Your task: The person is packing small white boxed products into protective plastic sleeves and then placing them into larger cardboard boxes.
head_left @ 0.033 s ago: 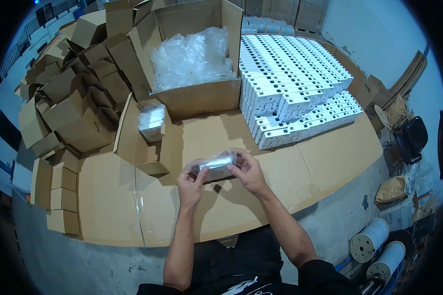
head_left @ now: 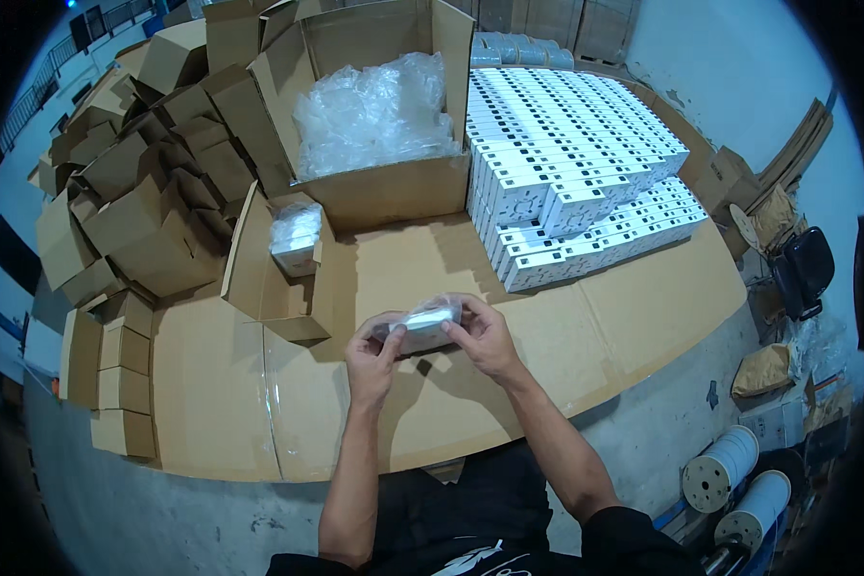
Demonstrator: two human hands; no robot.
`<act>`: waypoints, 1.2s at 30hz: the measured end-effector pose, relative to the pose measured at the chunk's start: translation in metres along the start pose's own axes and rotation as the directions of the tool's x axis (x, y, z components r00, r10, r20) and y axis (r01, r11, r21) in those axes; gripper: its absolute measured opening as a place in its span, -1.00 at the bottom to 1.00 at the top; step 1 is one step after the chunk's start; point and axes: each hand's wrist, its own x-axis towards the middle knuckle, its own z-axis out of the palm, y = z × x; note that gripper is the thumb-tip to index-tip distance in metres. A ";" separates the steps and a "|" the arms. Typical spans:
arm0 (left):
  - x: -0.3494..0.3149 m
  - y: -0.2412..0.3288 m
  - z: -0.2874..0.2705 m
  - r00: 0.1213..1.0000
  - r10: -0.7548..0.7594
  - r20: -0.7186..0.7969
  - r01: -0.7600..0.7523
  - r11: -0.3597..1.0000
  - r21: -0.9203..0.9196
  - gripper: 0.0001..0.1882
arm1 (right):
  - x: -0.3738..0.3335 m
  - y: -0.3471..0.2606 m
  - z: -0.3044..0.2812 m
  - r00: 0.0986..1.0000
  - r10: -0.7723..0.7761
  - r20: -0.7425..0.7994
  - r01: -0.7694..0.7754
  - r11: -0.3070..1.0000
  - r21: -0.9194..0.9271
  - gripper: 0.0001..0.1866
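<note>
Both hands hold a small white box wrapped in a clear plastic bag [head_left: 424, 326] above the cardboard-covered table. My left hand [head_left: 372, 355] is closed on its left end, with the thumb on the near side. Round the right end are the fingers of my right hand [head_left: 480, 336], thumb pressed against the plastic. Left of my hands stands an open carton [head_left: 302, 326], with several bagged white boxes [head_left: 296, 235] at its far end. Farther back, a large open carton [head_left: 384, 192] is heaped with clear plastic bags [head_left: 379, 110].
Stacked rows of white boxes [head_left: 566, 163] cover the table's far right. Many opened brown cartons [head_left: 154, 221] pile up at the far left, with small cardboard boxes [head_left: 123, 384] at the left edge. Cable spools [head_left: 720, 470] and a dark chair [head_left: 802, 274] stand beyond the right edge.
The bagged box has tilted very slightly between my hands, and the plastic over it has shifted. Everything else looks the same.
</note>
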 end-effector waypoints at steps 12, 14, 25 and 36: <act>0.003 -0.012 -0.001 0.989 0.108 -0.099 -0.122 0.982 -0.141 -0.91 | 0.004 0.008 -0.010 0.998 -0.053 0.041 0.056 0.996 -0.073 -0.88; 0.004 -0.012 0.003 0.987 0.114 -0.116 -0.133 0.977 -0.168 -0.89 | 0.005 0.010 -0.009 0.996 -0.082 0.023 0.084 0.995 -0.052 -0.85; 0.011 -0.009 0.009 0.979 0.160 -0.122 -0.182 0.964 -0.193 -0.70 | 0.003 0.001 -0.013 0.969 -0.217 0.116 0.243 0.917 -0.317 -0.64; 0.006 0.023 0.006 0.885 0.442 0.147 -0.458 0.768 0.447 -0.86 | 0.000 -0.012 -0.010 0.983 -0.136 0.127 0.183 0.834 -0.520 -0.72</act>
